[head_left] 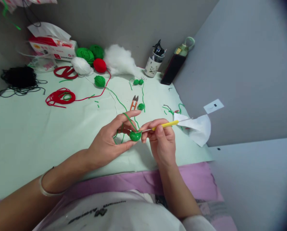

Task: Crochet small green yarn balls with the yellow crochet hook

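My left hand [109, 139] pinches a small green crocheted ball [135, 136] between thumb and fingers, with green yarn [129, 119] looped over its raised index finger. My right hand [161, 138] grips a crochet hook with a yellow handle [166, 125]; the metal tip points left into the ball. Both hands hover just above the pale green table mat [37, 134], near its front edge. The yarn strand runs back across the mat to a small green yarn ball [99, 81].
Orange thread snips [134, 102] and small green crocheted pieces [140, 106] lie just beyond my hands. Farther back are red yarn [60, 97], black cord [19, 78], white stuffing [120, 59], a tissue pack [53, 46], a cup [154, 64] and a dark bottle [174, 65]. White paper [198, 128] lies right.
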Demonstrator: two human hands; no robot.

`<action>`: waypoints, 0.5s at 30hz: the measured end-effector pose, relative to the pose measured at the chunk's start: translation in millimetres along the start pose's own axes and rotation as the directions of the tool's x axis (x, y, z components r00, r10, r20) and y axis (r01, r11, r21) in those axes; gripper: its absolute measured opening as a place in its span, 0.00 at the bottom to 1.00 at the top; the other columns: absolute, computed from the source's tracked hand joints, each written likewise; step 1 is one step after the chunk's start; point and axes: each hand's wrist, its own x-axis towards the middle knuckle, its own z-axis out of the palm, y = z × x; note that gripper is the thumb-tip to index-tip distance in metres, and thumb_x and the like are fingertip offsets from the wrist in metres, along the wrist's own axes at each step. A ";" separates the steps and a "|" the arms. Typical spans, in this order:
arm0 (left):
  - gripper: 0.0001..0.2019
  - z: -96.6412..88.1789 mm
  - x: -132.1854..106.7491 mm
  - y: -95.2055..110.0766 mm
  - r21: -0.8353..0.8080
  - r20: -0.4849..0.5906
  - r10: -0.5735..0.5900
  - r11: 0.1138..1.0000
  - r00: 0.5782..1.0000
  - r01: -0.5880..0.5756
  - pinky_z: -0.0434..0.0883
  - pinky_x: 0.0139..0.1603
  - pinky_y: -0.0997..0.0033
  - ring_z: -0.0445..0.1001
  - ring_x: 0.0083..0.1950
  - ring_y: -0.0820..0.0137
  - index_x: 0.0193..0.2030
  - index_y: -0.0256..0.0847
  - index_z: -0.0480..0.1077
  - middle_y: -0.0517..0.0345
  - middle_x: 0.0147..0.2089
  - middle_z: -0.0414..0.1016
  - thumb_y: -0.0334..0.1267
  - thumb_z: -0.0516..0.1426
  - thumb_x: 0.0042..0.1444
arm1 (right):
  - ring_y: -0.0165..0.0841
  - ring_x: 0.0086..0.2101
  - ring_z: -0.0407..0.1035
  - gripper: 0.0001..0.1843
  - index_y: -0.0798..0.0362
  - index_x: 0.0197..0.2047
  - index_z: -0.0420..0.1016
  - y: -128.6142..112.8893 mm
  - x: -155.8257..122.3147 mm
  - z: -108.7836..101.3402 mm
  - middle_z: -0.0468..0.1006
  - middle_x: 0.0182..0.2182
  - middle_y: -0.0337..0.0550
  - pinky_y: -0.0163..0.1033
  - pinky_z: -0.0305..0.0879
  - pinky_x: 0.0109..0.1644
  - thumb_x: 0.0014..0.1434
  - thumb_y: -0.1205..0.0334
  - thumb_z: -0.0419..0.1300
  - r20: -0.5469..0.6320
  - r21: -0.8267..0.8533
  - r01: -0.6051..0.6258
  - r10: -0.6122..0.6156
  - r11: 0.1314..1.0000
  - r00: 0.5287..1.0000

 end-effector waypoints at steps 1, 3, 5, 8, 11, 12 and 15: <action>0.32 -0.5 0.0 -0.1 0.006 0.009 0.005 1.000 1.000 -0.005 0.77 0.54 0.66 0.78 0.47 0.68 0.67 0.51 0.67 0.60 0.45 0.78 0.30 0.66 0.57 | 0.30 0.25 0.74 0.13 0.47 0.38 0.76 -1.0 0.6 -2.0 0.84 0.32 0.41 0.38 0.74 0.30 0.66 0.47 0.64 0.014 -0.010 -0.004 0.005 1.000 1.000; 0.31 -1.5 0.2 -0.3 0.020 0.028 0.018 1.000 0.999 -0.019 0.77 0.53 0.65 0.78 0.47 0.67 0.67 0.50 0.67 0.59 0.44 0.79 0.30 0.66 0.57 | 0.31 0.25 0.74 0.15 0.47 0.38 0.75 -2.8 1.9 -6.4 0.84 0.31 0.41 0.38 0.74 0.30 0.65 0.45 0.64 0.037 -0.028 -0.017 0.018 0.999 0.999; 0.30 -2.1 0.6 -0.7 0.033 0.041 0.027 0.999 0.999 -0.029 0.77 0.52 0.65 0.78 0.46 0.67 0.66 0.50 0.68 0.59 0.44 0.80 0.31 0.66 0.57 | 0.31 0.25 0.75 0.16 0.48 0.38 0.75 -4.6 3.2 -10.6 0.84 0.31 0.41 0.39 0.74 0.31 0.65 0.44 0.64 0.052 -0.052 -0.033 0.036 0.998 0.998; 0.29 -2.0 1.5 -1.3 0.051 0.051 0.035 0.998 0.998 -0.038 0.76 0.48 0.67 0.78 0.45 0.68 0.65 0.49 0.68 0.60 0.43 0.81 0.31 0.66 0.57 | 0.32 0.26 0.76 0.16 0.48 0.39 0.76 -8.4 4.5 -15.8 0.85 0.31 0.42 0.39 0.75 0.32 0.66 0.43 0.62 0.088 -0.098 -0.037 0.046 0.994 0.995; 0.30 -1.8 2.3 -2.0 0.082 0.056 0.043 0.996 0.997 -0.048 0.74 0.43 0.70 0.77 0.43 0.69 0.65 0.49 0.68 0.60 0.42 0.81 0.29 0.65 0.56 | 0.33 0.29 0.79 0.13 0.48 0.41 0.77 -13.8 4.5 -18.3 0.85 0.34 0.42 0.41 0.78 0.34 0.69 0.48 0.60 0.158 -0.132 0.013 0.008 0.991 0.987; 0.30 -1.9 2.5 -2.1 0.093 0.060 0.044 0.994 0.997 -0.050 0.73 0.42 0.70 0.77 0.42 0.69 0.65 0.48 0.68 0.60 0.41 0.81 0.29 0.65 0.56 | 0.33 0.30 0.80 0.12 0.48 0.41 0.78 -15.8 4.1 -18.6 0.86 0.35 0.42 0.42 0.78 0.35 0.70 0.50 0.60 0.177 -0.145 0.033 -0.006 0.989 0.984; 0.30 -2.9 3.1 -2.0 0.126 0.071 0.061 0.990 0.996 -0.069 0.72 0.40 0.70 0.77 0.43 0.69 0.65 0.49 0.69 0.60 0.41 0.81 0.28 0.64 0.56 | 0.34 0.32 0.81 0.11 0.48 0.43 0.79 -21.6 2.5 -18.9 0.85 0.37 0.42 0.43 0.80 0.38 0.71 0.53 0.58 0.206 -0.204 0.080 -0.038 0.976 0.978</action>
